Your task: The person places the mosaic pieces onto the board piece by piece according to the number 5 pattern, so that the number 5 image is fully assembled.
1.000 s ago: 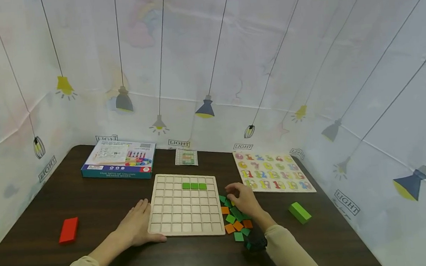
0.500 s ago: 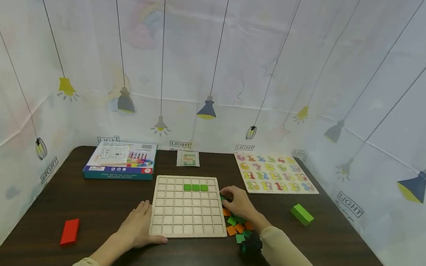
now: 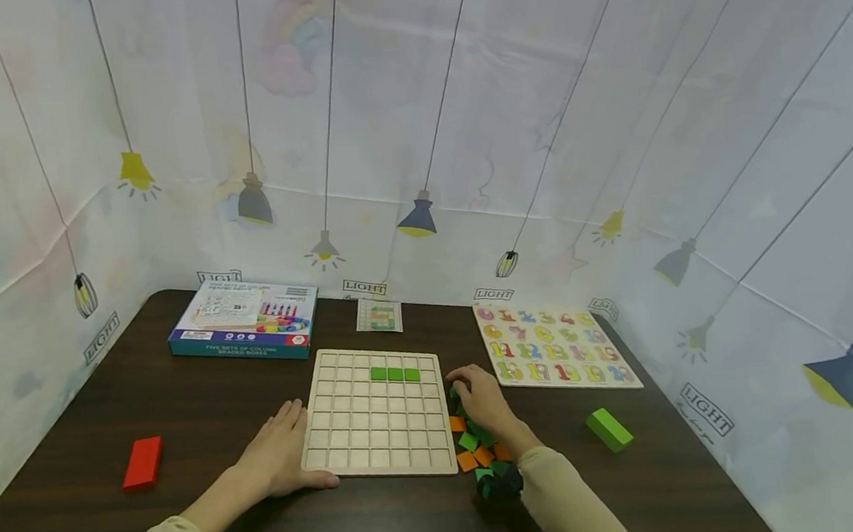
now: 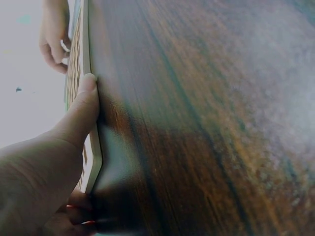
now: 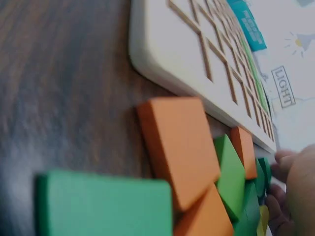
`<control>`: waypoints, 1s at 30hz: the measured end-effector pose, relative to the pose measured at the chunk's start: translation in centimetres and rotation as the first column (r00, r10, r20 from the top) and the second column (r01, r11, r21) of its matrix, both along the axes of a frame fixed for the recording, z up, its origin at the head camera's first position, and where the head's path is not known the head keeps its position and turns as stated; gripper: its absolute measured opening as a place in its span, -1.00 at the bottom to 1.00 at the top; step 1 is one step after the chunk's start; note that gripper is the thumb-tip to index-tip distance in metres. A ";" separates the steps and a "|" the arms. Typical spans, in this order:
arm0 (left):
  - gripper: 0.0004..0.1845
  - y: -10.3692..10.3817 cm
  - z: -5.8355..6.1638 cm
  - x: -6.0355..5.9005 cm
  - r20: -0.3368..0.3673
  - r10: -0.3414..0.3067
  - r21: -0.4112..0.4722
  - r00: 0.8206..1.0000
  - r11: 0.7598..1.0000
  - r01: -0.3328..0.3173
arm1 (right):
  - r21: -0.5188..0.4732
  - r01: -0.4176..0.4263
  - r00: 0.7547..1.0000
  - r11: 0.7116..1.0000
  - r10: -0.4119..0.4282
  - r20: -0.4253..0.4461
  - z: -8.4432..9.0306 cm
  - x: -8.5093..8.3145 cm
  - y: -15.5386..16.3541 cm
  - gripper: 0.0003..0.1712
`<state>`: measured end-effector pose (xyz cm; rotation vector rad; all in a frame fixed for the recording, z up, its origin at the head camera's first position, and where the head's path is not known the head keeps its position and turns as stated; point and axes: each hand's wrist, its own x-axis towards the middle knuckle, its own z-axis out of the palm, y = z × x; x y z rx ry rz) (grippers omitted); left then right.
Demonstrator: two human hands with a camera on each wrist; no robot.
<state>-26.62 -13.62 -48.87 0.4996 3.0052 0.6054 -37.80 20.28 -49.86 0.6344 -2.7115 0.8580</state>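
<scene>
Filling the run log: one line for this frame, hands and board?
left hand: rests on grid board edge | right hand: reaching into tile pile, grasp unclear | board: three green tiles placed

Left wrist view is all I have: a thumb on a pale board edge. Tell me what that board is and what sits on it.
Observer: It is a wooden grid board with square cells; three green tiles lie side by side in its second row from the far edge.
Operator: Report the other hand.
Observer: The right hand is at the board's right edge, on a heap of green and orange tiles, fingers curled at the heap's far end.
Operator: Say what lies farther out.
Observer: A red block lies at the left of the table, a green block at the right.
</scene>
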 end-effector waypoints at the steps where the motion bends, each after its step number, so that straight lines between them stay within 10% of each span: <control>1: 0.28 0.0 0.0 0.0 -0.001 0.001 -0.002 1.000 1.000 -0.001 | 0.005 -0.006 1.000 1.000 0.006 0.005 0.1 -0.1 0.1 -0.80; 16: 0.28 0.0 -0.3 0.0 0.016 0.001 0.019 1.000 1.000 -0.002 | 0.038 -0.039 0.998 0.999 0.036 0.055 -0.1 -0.8 1.0 -0.75; 30: 0.28 -0.1 -0.2 0.1 -0.002 -0.006 0.021 1.000 1.000 0.006 | 0.002 -0.101 0.984 0.995 0.101 -0.146 0.9 -1.4 -1.0 -0.74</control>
